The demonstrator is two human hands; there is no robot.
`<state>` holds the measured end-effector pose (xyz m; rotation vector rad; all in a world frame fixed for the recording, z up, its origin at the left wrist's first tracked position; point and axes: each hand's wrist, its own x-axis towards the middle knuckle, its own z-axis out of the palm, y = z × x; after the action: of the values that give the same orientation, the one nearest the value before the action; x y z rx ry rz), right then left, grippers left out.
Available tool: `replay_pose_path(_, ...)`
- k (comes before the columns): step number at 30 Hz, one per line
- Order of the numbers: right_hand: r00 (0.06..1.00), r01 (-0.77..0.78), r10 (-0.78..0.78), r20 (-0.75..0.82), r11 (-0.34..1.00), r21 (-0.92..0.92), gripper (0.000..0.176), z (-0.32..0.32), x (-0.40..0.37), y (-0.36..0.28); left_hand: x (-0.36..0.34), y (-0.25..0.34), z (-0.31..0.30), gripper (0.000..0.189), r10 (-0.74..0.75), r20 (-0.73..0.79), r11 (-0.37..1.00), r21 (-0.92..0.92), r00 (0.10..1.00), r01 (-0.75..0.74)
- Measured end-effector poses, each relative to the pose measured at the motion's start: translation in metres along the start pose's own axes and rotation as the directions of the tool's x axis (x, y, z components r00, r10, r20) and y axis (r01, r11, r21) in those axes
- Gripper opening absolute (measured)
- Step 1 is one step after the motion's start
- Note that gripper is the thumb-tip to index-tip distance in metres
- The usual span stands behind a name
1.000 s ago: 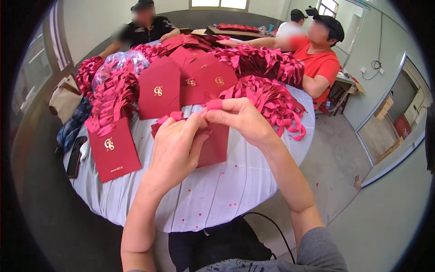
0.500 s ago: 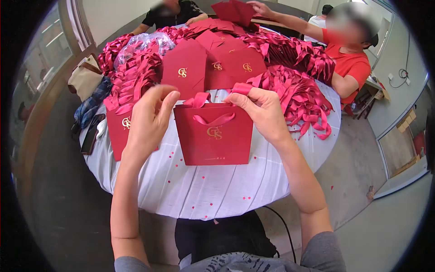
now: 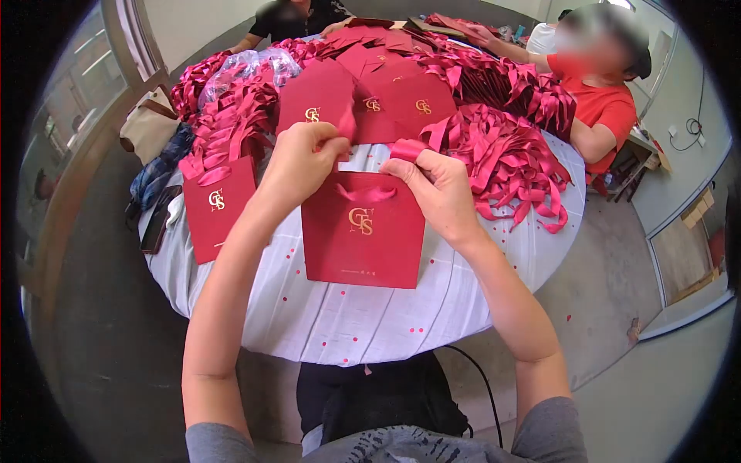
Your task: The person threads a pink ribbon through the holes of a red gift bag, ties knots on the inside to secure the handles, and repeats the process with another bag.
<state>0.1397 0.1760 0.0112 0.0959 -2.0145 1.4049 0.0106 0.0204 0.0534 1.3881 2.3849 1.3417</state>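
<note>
A red paper gift bag (image 3: 364, 251) with a gold monogram stands before me, a pink ribbon handle (image 3: 366, 194) looped across its front near the top edge. Above its left corner my left hand (image 3: 305, 166) is closed, pinching a pink ribbon (image 3: 348, 123) that rises past the fingertips. At the right corner my right hand (image 3: 438, 189) is closed on another stretch of ribbon (image 3: 407, 148), which wraps over the index finger, thumb pressed beneath. The bag's upper left corner is partly hidden behind my left hand.
Another red bag (image 3: 220, 216) stands at left. Flat red bags (image 3: 409, 108) are stacked behind, with ribbon heaps (image 3: 509, 166) on either side. A cream pouch (image 3: 147, 127) lies at the left edge. A person in red (image 3: 598, 116) sits right, another person in black (image 3: 297, 23) at the back.
My left hand has gone from loosely curled and empty beside the bag to pinching ribbon above its left corner. The co-worker in red has lowered the red bags held up at the back.
</note>
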Motion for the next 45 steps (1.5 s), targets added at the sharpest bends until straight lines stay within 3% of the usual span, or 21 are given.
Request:
replay_pose_path(2, 0.998, 0.052, -0.052, -0.033, 0.999, -0.015, 0.015, 0.005, -0.002, 0.003, -0.002, -0.003, 0.009, 0.02, 0.014, -0.259, 0.953, 0.296, 0.966, 0.066)
replay_pose_path(3, 0.992, 0.108, -0.11, -0.061, 0.994, -0.03, 0.014, 0.008, -0.003, 0.003, -0.002, -0.013, 0.016, 0.02, 0.037, -0.323, 0.964, 0.259, 0.946, 0.05)
replay_pose_path(6, 0.993, 0.096, -0.096, -0.064, 0.995, -0.003, 0.012, 0.01, -0.005, 0.0, -0.004, -0.021, 0.022, 0.02, 0.052, -0.406, 0.954, 0.291, 0.912, 0.075)
replay_pose_path(9, 0.992, 0.107, -0.11, -0.059, 0.993, -0.056, 0.011, 0.009, -0.006, -0.002, -0.004, -0.016, 0.022, 0.019, -0.043, -0.403, 0.957, 0.247, 0.914, 0.154)
replay_pose_path(13, 0.988, 0.134, -0.141, -0.068, 0.986, -0.096, 0.011, 0.012, -0.01, 0.003, -0.005, -0.023, 0.024, 0.021, -0.019, -0.413, 0.942, 0.299, 0.911, 0.155)
replay_pose_path(15, 0.998, 0.051, -0.053, -0.037, 0.997, -0.063, 0.014, 0.011, -0.01, 0.005, -0.005, -0.023, 0.019, 0.023, -0.175, -0.337, 0.976, 0.062, 0.925, 0.208)
replay_pose_path(18, 0.988, 0.11, -0.115, -0.105, 0.993, -0.051, 0.014, 0.016, -0.01, 0.009, -0.003, -0.047, 0.01, 0.025, -0.077, -0.314, 0.979, 0.155, 0.946, 0.131)
replay_pose_path(19, 0.988, 0.108, -0.113, -0.105, 0.993, -0.051, 0.014, 0.015, -0.01, 0.01, -0.004, -0.051, 0.001, 0.029, -0.159, -0.309, 0.953, 0.2, 0.938, 0.228)
replay_pose_path(21, 0.992, 0.06, -0.06, -0.113, 0.998, -0.01, 0.015, 0.012, -0.008, 0.011, -0.018, -0.027, -0.004, 0.033, -0.381, -0.301, 0.915, -0.261, 0.874, 0.308)
replay_pose_path(23, 0.99, 0.064, -0.063, -0.125, 0.998, 0.003, 0.016, 0.011, -0.007, 0.011, -0.031, -0.022, -0.008, 0.029, -0.373, -0.324, 0.921, -0.245, 0.87, 0.303)
replay_pose_path(25, 0.998, -0.042, 0.039, -0.044, 0.997, -0.069, 0.017, 0.009, -0.007, 0.011, -0.045, -0.023, -0.005, 0.02, 0.086, -0.41, 0.996, 0.031, 0.908, -0.081)
replay_pose_path(26, 0.998, -0.044, 0.042, -0.043, 0.997, -0.07, 0.017, 0.009, -0.007, 0.011, -0.052, -0.018, -0.001, 0.013, 0.171, -0.357, 0.985, 0.05, 0.918, -0.164)
replay_pose_path(29, 0.999, -0.033, 0.032, -0.035, 0.999, -0.029, 0.017, 0.009, -0.008, 0.01, -0.065, 0.005, 0.012, 0.017, 0.489, -0.246, 0.824, 0.444, 0.837, -0.351)
replay_pose_path(31, 0.999, -0.04, 0.038, -0.029, 0.998, -0.041, 0.017, 0.009, -0.009, 0.008, -0.065, 0.003, 0.02, 0.016, 0.532, -0.232, 0.754, 0.569, 0.815, -0.33)
replay_pose_path(36, 0.999, 0.005, -0.005, -0.04, 1.0, 0.003, 0.015, 0.011, -0.01, 0.005, -0.063, -0.003, 0.024, 0.015, 0.601, -0.188, 0.652, 0.677, 0.776, -0.341)
replay_pose_path(41, 0.996, 0.073, -0.079, -0.045, 0.989, -0.13, 0.013, 0.012, -0.012, 0.006, -0.063, -0.004, 0.033, 0.017, 0.596, -0.14, 0.56, 0.778, 0.791, -0.284)
replay_pose_path(45, 0.986, 0.141, -0.146, -0.087, 0.988, -0.056, 0.014, 0.011, -0.009, 0.01, -0.064, 0.001, 0.028, 0.016, 0.476, -0.117, 0.742, 0.585, 0.871, -0.327)
